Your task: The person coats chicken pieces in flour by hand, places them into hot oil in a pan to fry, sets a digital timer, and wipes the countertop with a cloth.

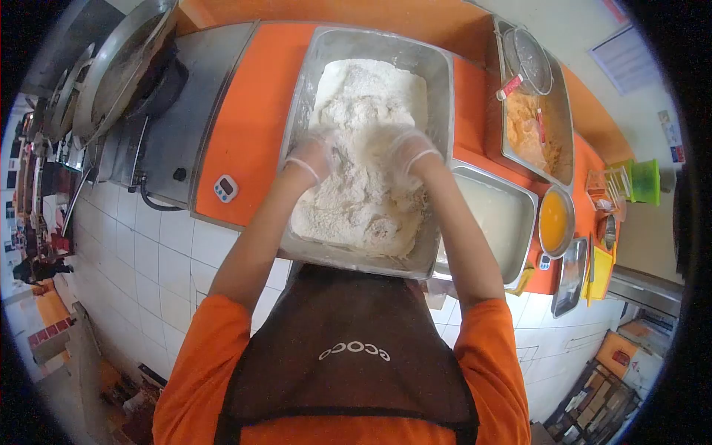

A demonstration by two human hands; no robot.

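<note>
A deep metal pan (440,96) holds a heap of white flour (374,93), with lumpy flour-coated pieces (363,211) in its middle and near part. My left hand (314,156), in a clear plastic glove, is in the flour at the pan's left side. Across from it, my right hand (412,153), gloved the same way, is in the flour at the right side. Motion blur and flour smear the fingers of both hands, so what they hold, if anything, does not show.
Right of the pan is a metal tray of whitish liquid (493,215). Beyond it are an orange-filled bowl (553,219) and a bin of orange-coloured food (526,130) with a strainer (528,61). A timer (225,188) lies left; a large wok (122,70) stands farther left.
</note>
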